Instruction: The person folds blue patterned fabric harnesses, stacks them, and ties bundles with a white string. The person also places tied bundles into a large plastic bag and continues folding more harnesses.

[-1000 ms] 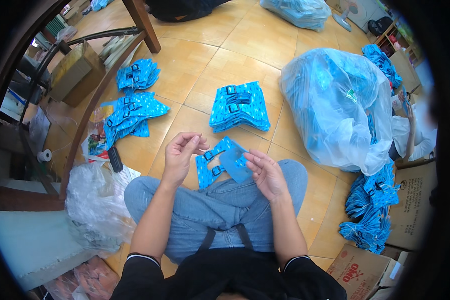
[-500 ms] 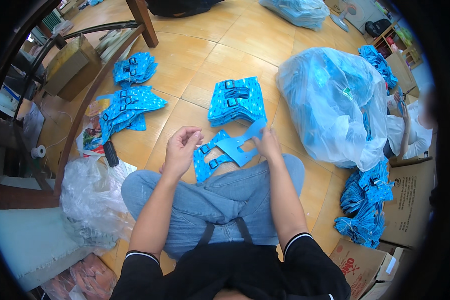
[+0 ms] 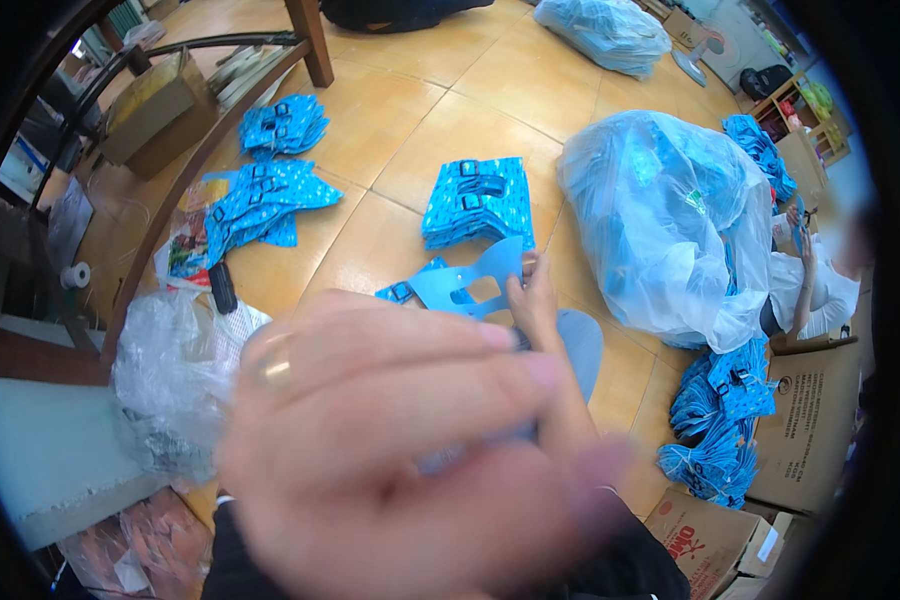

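Observation:
My left hand [image 3: 390, 440] is lifted close to the camera, large and blurred. Its fingers are loosely bent, the thumb apart from them, and nothing shows between them. Over the floor just past my lap, my right hand [image 3: 536, 295] grips the right edge of a plain blue cut-out sheet [image 3: 495, 267] with openings in it. Beneath that sheet, a blue patterned piece with black buckle-like squares [image 3: 398, 292] is mostly covered. Beyond it lies a neat stack of similar blue patterned pieces [image 3: 478, 205].
More blue piles [image 3: 270, 205] lie at left, near a black object [image 3: 222, 288] and clear plastic wrap [image 3: 165, 380]. A big translucent bag [image 3: 660, 230] stands at right, with blue bundles [image 3: 715, 440] and cartons [image 3: 800, 430] nearer me. Another person [image 3: 820, 280] sits at far right.
My left hand has risen from beside the patterned piece up toward the camera, hiding my lap. My right hand keeps hold of the blue sheet, and the view has shifted slightly.

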Motion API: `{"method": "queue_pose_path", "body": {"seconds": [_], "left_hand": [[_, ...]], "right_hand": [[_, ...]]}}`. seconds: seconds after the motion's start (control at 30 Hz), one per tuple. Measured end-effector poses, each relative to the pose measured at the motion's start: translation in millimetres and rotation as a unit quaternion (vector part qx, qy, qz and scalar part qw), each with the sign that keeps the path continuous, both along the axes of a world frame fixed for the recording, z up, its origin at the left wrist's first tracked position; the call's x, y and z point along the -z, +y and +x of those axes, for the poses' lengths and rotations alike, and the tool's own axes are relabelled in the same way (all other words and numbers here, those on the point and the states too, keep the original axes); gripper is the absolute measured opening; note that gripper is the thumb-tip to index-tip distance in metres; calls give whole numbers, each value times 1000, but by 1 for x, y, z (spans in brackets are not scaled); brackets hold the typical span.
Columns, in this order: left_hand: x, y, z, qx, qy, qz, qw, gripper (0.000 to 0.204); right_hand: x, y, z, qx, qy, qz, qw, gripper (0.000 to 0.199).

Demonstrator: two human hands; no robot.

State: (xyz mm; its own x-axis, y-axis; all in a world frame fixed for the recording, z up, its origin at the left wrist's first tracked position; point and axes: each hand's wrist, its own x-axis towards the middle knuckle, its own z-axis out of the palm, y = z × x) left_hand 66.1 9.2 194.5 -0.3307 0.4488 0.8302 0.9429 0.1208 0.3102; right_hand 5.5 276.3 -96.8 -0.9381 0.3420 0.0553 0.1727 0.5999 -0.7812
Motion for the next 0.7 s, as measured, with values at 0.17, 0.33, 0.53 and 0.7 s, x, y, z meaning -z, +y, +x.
{"method": "queue_pose_path", "body": {"seconds": [0.17,0.33,0.53,0.7], "left_hand": [[-51,15,10,48,92,-79,991,18],[-54,31,18,50,105,-123,986,16],[-45,43,16,73,93,-102,988,14],[24,45,-29,-23,-53,-67,996,14]], "right_hand": [[-7,-12,20,-32,150,-89,984,27],[-10,-13,28,-5,149,-96,984,18],[-2,-11,26,12,203,-127,971,13],[-10,-8,24,30,228,-309,923,10]]}}
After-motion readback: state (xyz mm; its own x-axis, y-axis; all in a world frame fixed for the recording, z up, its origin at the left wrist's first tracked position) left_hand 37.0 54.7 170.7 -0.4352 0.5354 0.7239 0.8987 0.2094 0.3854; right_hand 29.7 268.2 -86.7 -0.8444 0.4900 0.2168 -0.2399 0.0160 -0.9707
